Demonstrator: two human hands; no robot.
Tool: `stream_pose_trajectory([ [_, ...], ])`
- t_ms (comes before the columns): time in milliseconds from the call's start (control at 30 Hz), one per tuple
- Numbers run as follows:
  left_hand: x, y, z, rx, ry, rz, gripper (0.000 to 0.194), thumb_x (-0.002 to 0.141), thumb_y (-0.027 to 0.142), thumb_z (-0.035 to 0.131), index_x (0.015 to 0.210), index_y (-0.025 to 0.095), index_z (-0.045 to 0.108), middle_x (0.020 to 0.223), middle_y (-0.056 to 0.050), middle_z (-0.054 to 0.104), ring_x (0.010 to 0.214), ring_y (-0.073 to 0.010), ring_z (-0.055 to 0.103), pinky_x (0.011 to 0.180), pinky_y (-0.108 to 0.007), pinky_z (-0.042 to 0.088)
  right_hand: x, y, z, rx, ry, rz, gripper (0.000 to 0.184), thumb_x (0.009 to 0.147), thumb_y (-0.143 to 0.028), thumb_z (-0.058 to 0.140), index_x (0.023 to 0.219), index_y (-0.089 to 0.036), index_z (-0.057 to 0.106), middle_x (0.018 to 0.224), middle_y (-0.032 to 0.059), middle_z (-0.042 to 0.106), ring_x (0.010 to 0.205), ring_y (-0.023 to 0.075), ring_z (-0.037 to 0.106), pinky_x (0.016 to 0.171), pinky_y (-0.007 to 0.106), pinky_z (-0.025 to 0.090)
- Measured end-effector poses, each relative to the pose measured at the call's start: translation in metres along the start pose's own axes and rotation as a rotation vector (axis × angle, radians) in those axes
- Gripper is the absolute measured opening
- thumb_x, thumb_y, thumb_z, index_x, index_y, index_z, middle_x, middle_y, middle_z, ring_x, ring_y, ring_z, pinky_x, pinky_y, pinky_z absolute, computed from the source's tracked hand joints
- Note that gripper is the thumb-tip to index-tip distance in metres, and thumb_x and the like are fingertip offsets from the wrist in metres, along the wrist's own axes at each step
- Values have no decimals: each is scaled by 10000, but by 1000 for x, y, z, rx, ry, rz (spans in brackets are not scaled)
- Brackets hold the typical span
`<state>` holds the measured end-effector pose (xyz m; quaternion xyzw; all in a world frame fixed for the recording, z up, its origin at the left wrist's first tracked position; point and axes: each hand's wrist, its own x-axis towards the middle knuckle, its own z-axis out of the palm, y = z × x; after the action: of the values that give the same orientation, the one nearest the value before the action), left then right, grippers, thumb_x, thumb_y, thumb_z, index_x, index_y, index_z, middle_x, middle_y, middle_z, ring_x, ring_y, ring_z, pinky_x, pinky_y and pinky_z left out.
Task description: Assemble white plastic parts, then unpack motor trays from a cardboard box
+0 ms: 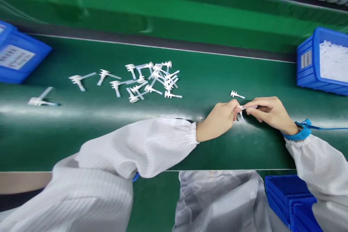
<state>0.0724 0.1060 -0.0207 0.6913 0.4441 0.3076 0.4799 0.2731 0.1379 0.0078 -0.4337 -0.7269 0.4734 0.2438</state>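
Observation:
Between thumb and fingers, my left hand (219, 120) pinches a small white plastic fitting (240, 115) with a pale stem pointing down. My right hand (268, 112) is closed on a thin translucent strip (251, 107), whose left end meets the fitting; whether it is inserted cannot be made out. Just above my hands lies a loose white fitting (237, 95) with a bluish tip and no long strip. Further left, a scattered pile of similar white pieces (159, 74) rests on the green mat, many with a strip sticking out sideways.
A blue bin (310, 76) of small white parts stands at the right. Another blue bin (35, 56) is at the left. A blue wrist strap (300, 132) with a cord runs right. Stacked blue crates (288, 190) sit below the green bench (217, 152).

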Motion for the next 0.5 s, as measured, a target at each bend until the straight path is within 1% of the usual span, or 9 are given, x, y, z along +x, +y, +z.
stream_pose_trajectory([
  [167,1,-2,1,30,16,-16,265,992,214,385,729,213,413,502,79,481,449,-79,482,519,-193,383,-2,4,12,109,99,33,220,820,-368,725,810,-153,773,689,37,683,407,68,471,360,211,347],
  [333,1,-5,3,135,44,6,244,965,168,391,724,212,398,532,69,510,429,-74,466,501,-194,368,-3,3,23,164,141,91,253,792,-395,748,779,-143,764,642,36,663,393,69,465,358,208,365],
  [500,1,-7,5,227,72,29,244,940,141,408,709,217,382,540,58,509,469,-90,482,521,-207,368,-5,3,27,179,148,94,275,797,-418,739,773,-144,760,611,24,639,387,67,450,352,202,346],
])
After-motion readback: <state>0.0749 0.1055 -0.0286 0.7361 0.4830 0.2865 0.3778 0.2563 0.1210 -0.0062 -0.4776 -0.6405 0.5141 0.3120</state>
